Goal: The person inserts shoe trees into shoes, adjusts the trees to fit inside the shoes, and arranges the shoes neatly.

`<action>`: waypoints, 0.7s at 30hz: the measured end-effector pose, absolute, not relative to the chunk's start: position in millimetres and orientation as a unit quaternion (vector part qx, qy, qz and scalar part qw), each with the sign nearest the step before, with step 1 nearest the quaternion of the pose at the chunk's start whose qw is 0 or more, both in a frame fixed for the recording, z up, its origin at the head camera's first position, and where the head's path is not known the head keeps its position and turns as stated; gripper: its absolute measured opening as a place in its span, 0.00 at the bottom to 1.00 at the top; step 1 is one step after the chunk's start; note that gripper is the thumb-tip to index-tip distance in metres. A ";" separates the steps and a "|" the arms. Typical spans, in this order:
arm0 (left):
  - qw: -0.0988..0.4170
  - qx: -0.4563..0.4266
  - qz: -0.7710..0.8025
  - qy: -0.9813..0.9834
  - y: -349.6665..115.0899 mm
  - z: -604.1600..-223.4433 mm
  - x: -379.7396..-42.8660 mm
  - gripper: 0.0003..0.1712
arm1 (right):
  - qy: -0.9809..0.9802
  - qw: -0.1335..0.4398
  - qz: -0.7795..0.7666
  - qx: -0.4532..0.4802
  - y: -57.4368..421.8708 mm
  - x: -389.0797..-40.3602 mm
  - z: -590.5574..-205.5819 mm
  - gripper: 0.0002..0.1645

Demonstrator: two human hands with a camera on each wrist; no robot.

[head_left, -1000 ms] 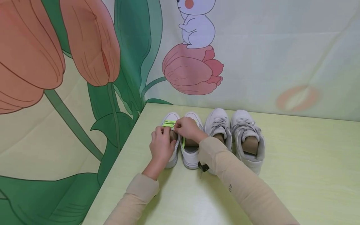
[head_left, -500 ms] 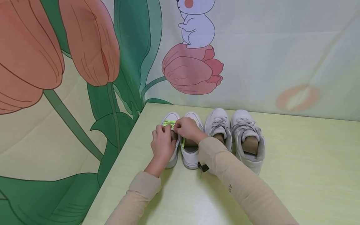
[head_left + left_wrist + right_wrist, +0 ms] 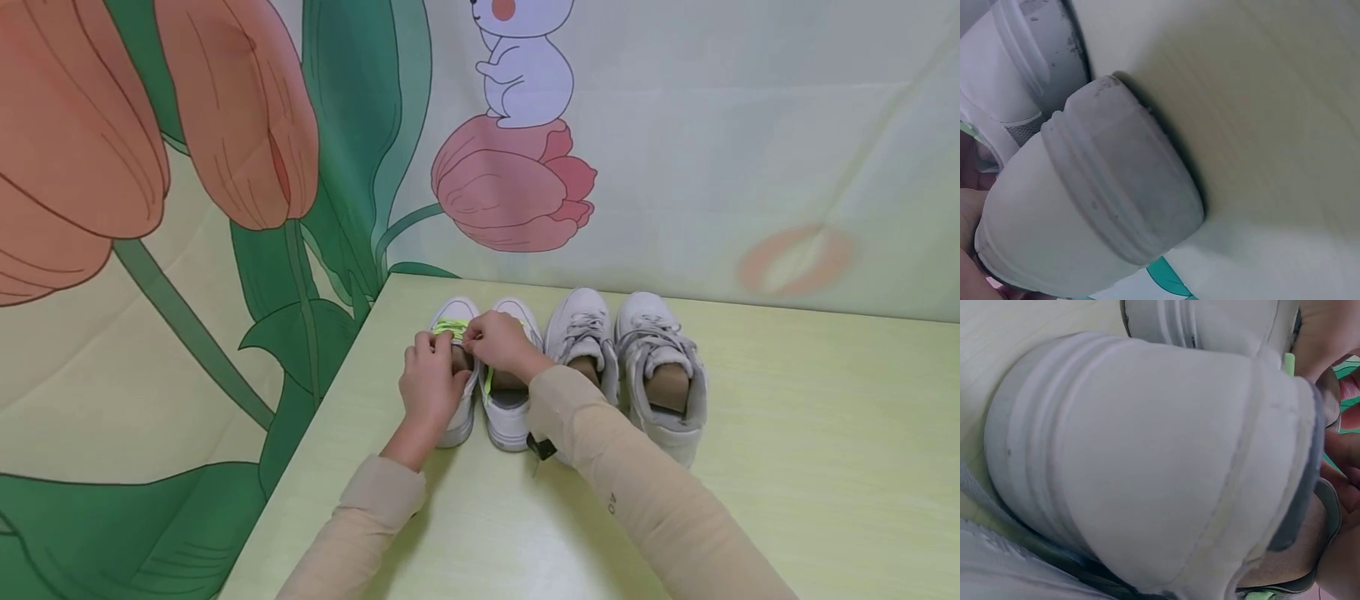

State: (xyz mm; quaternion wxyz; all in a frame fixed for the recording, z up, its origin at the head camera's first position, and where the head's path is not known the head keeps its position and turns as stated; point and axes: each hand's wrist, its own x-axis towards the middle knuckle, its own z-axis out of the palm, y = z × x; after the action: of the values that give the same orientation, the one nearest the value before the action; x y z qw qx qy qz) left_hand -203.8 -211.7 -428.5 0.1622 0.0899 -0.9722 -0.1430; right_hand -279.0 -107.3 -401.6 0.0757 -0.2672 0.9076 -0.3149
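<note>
Farthest left in the head view stands a white sneaker [image 3: 456, 435] with neon green-yellow shoelaces [image 3: 450, 327]. My left hand [image 3: 429, 382] reaches over its opening, bent fingertips on the lace at the tongue and thumb near the inner collar. From the right, my right hand [image 3: 502, 340] pinches the lace at the top of the same shoe, fingertips close to the left ones. The lace ends are hidden by the fingers. Beneath my right hand is the matching sneaker [image 3: 508, 435], its heel large in the right wrist view. Fingers of both hands show at that view's right edge.
To the right stand two larger white sneakers, one [image 3: 581, 312] partly behind my right forearm and another [image 3: 666, 333] beside it, both with greyish laces. Brown filler [image 3: 666, 388] sits inside. The pale yellow-green table [image 3: 810, 433] meets a tulip-printed backdrop [image 3: 675, 150].
My left hand shifts very slightly at the lace, up and right, then back. The right hand keeps its pinch in nearly the same place. The shoes stay where they are.
</note>
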 end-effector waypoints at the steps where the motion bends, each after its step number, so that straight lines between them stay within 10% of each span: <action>1: 0.163 0.090 -0.148 -0.971 -212.6 -428.3 -203.4 0.31 | 0.907 0.076 -0.317 -0.266 -107.2 -279.4 -401.9 0.07; 21: 0.205 0.125 -0.142 -0.960 -205.6 -430.8 -201.3 0.25 | 0.907 0.075 -0.321 -0.261 -107.8 -279.2 -402.6 0.07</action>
State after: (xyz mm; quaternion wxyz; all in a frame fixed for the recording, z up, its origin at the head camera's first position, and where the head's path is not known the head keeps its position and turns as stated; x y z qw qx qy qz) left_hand -201.3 -205.6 -430.8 0.2048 0.1253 -0.9603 -0.1421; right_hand -279.2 -107.8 -402.6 0.0751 -0.2608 0.9074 -0.3208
